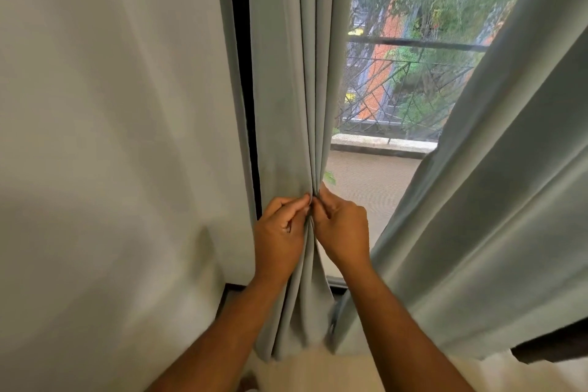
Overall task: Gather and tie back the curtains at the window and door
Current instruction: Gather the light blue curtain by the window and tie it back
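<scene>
Both hands, left (280, 229) and right (342, 229), pinch the pleats of the curtain (296, 89) hanging from 12 o'clock by the wall (111, 137); soft, light, likely slippery cloth, best gripped around the whole bunched waist.

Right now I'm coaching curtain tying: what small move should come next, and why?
Probably cinch the bundle tighter. Both the left hand and right hand pinch the pleats of the left curtain together, but no tie-back is visible yet.
</scene>
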